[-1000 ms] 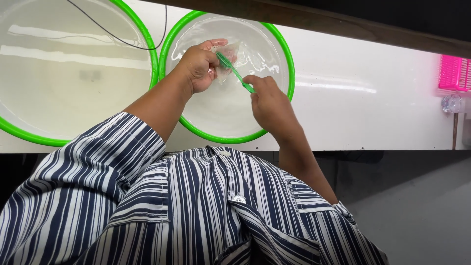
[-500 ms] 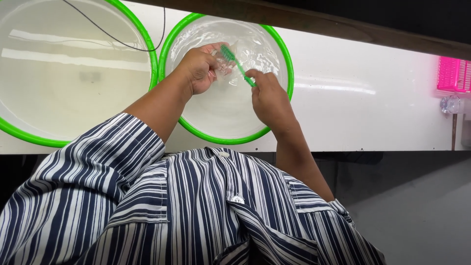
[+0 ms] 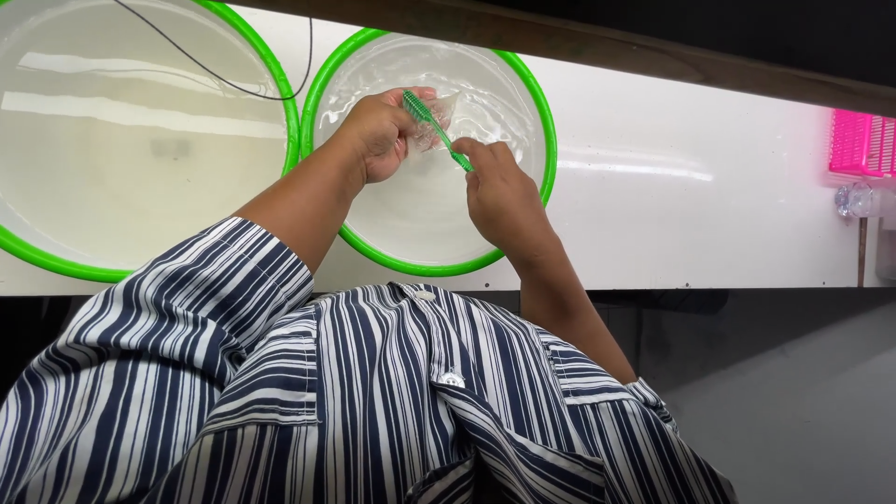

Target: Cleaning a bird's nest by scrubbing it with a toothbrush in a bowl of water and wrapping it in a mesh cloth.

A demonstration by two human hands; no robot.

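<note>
You have two basins on the table (image 3: 709, 224), both white with green rims: the left basin (image 3: 140, 159) and the right basin (image 3: 420, 215). Both hold water.

One green toothbrush (image 3: 437, 131) is present, over the right basin.

One small clear item (image 3: 431, 119) sits under the brush head; its kind cannot be told.

Two hands are counted, both yours: the left hand (image 3: 378, 131) and the right hand (image 3: 499, 191).

One black cable (image 3: 224, 79) runs across the left basin.

One pink basket (image 3: 861, 142) stands at the right edge of the table, with one clear rounded object (image 3: 854, 199) just below it.

One striped shirt (image 3: 355, 401) is in view.
</note>
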